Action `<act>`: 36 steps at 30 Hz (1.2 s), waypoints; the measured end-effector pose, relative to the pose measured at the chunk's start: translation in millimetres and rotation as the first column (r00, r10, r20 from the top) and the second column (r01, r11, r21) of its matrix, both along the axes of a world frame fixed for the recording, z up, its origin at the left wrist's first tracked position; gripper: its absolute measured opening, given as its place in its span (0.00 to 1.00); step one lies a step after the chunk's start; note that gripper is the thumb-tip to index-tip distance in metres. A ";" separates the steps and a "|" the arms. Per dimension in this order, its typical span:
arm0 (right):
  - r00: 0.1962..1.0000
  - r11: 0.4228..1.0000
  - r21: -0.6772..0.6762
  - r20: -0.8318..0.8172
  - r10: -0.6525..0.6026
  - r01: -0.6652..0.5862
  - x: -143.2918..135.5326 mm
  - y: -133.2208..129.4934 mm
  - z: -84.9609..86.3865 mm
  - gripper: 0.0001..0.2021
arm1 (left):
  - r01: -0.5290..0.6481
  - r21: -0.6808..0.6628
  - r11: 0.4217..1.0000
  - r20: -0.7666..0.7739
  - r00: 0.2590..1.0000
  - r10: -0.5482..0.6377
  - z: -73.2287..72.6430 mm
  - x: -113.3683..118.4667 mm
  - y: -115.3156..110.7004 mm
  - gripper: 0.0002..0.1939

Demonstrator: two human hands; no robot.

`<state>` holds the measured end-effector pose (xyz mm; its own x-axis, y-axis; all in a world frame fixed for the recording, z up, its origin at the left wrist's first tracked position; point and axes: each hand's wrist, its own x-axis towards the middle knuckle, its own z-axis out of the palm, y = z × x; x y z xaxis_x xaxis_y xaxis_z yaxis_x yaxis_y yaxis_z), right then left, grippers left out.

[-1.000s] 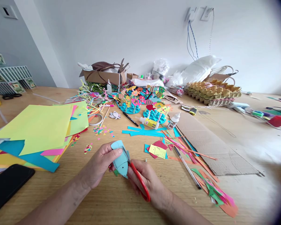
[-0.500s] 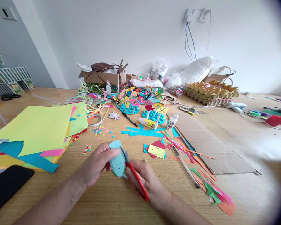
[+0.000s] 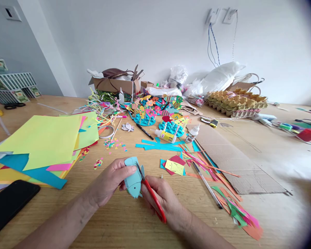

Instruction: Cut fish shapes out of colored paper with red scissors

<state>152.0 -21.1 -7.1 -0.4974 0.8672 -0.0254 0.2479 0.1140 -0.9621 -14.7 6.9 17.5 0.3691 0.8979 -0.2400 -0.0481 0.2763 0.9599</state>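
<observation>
Between thumb and fingers, my left hand (image 3: 114, 178) pinches a light blue paper fish (image 3: 133, 180) with a drawn outline and a dark eye, its head pointing down. My right hand (image 3: 162, 192) grips red-handled scissors (image 3: 153, 199), and their blades lie along the right edge of the paper. A narrow strip of blue paper stands off beside the blades. Right of my hands, a yellow paper with a drawn fish (image 3: 174, 167) rests on red and blue pieces. Blue paper strips (image 3: 158, 146) lie farther back.
Coloured paper sheets (image 3: 44, 138) and a black phone (image 3: 14, 200) lie on the left. Paper fish stand on blue bases (image 3: 171, 128) at the back, near a glue bottle (image 3: 192, 134). Cardboard (image 3: 230, 159), a pen (image 3: 207, 185) and paper scraps (image 3: 235, 211) lie on the right.
The scissor blades now show more plainly across the paper's right edge. The whole view has shifted slightly; both hands keep their hold.
</observation>
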 end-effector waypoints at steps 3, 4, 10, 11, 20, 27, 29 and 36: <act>1.000 1.000 0.017 0.008 -0.009 0.008 -0.2 0.0 0.2 0.18 | 0.013 -0.009 1.000 0.000 1.000 -0.013 0.2 -0.5 1.0 0.14; 1.000 1.000 0.027 0.017 -0.013 0.013 -0.3 0.2 0.0 0.18 | 0.017 -0.011 1.000 0.000 1.000 -0.017 0.1 -0.9 1.4 0.14; 0.998 0.998 0.059 0.047 -0.038 0.035 -0.9 1.2 0.1 0.16 | 0.031 -0.026 0.999 0.000 1.000 -0.031 -0.5 -5.4 3.0 0.14; 0.998 0.997 0.068 0.048 -0.043 0.039 -0.9 1.2 0.4 0.16 | 0.038 -0.023 0.999 0.001 0.999 -0.038 -0.4 -6.2 3.3 0.14; 0.998 0.996 0.088 0.056 -0.015 0.010 -0.7 1.3 1.1 0.17 | 0.133 0.016 0.991 0.001 0.991 -0.133 7.7 -10.5 6.3 0.14; 1.000 1.000 -0.013 0.007 0.018 -0.018 1.1 1.4 0.4 0.20 | 0.142 -0.002 0.990 0.012 0.990 -0.142 7.3 -12.2 8.4 0.13; 0.999 0.996 -0.085 -0.034 -0.003 0.000 0.8 1.0 0.9 0.22 | 0.090 0.013 0.996 0.035 0.995 -0.090 5.7 -9.5 7.7 0.12; 0.997 0.989 -0.146 -0.079 -0.001 -0.010 1.6 1.3 2.0 0.25 | -0.001 0.077 0.997 0.110 0.994 -0.008 4.1 -2.9 5.0 0.13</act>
